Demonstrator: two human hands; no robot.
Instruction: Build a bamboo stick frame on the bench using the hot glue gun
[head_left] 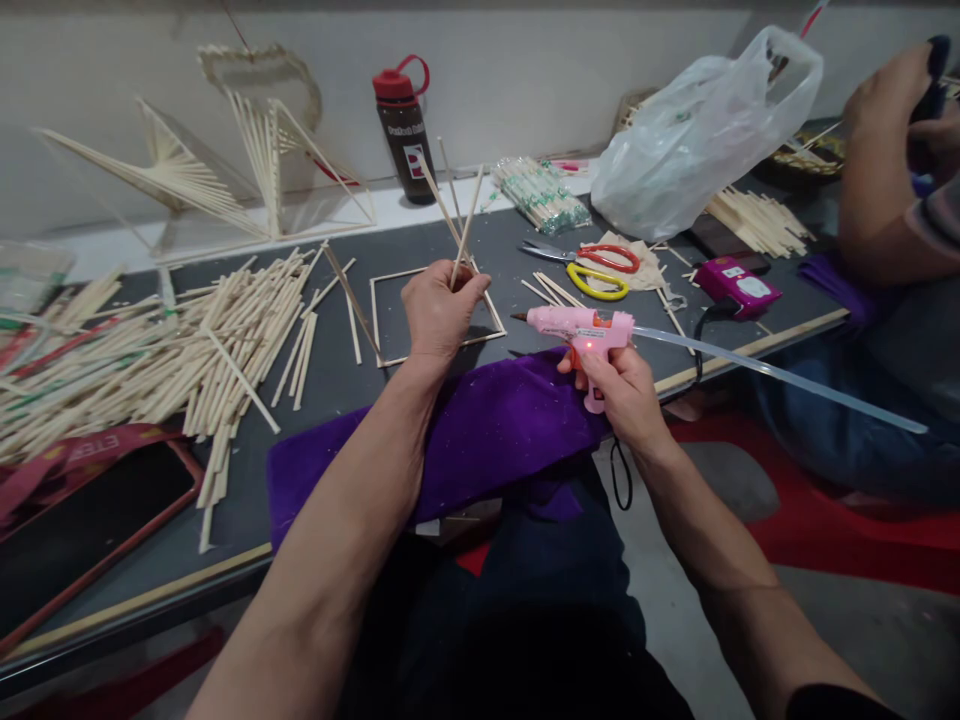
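My left hand (444,308) pinches a thin wooden stick (469,222) over the right part of a square stick frame (441,354) lying on the dark table. Other sticks rise from the frame, one at its front left corner and some behind my fingers, where their lower ends are partly hidden. In my right hand (624,388) is a pink glue gun (574,324), its nozzle pointing left and a small light glowing on it. A long clear glue stick (780,376) runs out of its back. A purple cloth (502,425) lies beneath both forearms.
Loose sticks (247,310) are heaped at left, near a phone (97,530). Behind stand stick models (176,175) and a bottle (405,140). Scissors (600,270), a plastic bag (682,140) and a magenta box (739,287) lie rightward. Another person's arm (874,190) is at far right.
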